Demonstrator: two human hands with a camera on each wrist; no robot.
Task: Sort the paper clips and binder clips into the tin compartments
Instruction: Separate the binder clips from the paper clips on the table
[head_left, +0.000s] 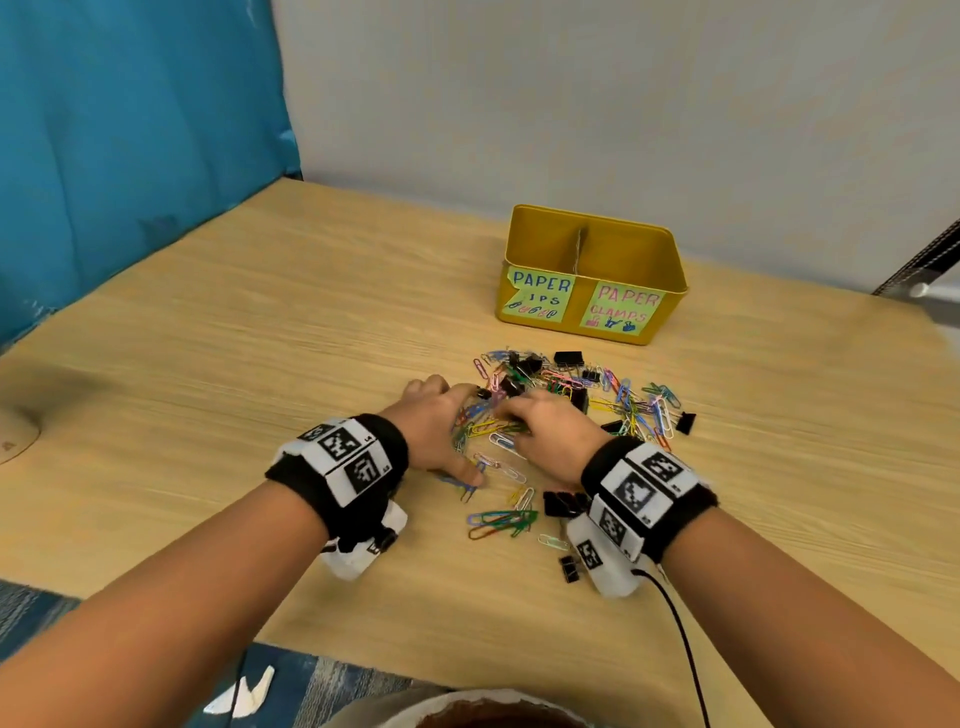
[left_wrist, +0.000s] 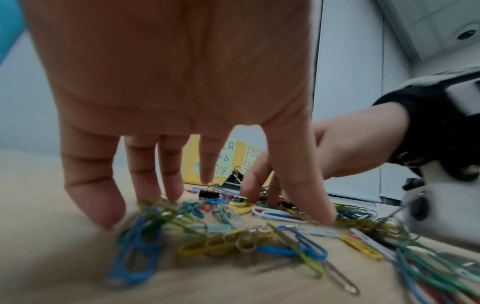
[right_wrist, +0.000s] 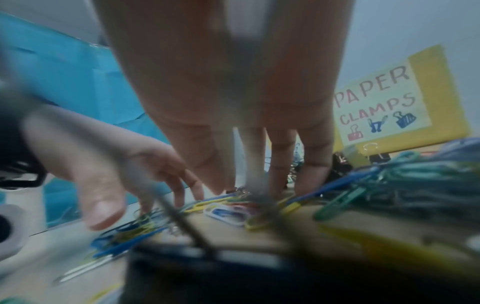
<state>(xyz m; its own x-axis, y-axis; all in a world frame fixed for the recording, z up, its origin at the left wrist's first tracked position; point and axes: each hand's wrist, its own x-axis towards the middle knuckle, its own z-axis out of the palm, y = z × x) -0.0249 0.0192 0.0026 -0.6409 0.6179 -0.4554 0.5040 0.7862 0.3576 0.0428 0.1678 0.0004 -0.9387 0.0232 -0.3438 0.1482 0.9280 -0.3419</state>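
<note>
Blue curtain (head_left: 130, 156) is hanging at far left, beside the wooden table (head_left: 260, 322). L hand (head_left: 434, 431) is hovering palm-down over the near-left edge of the paper clips (head_left: 498, 431), fingers spread and pointing down, tips touching the table and clips, gripping nothing. The left wrist view is showing those fingertips (left_wrist: 103, 214) planted among blue and yellow clips. R hand (head_left: 545, 431) is sitting just beside it, w/ fingers straight, reaching down into the pile; can't tell if it's pinching anything. Black binder clips (head_left: 566, 358) are lying mixed through the pile, w/ a few more near the R wrist. Yellow tin (head_left: 670, 291) is standing beyond the pile, toward the back right, w/ a divider and 2 labels, the right one reading PAPER CLAMPS.
</note>
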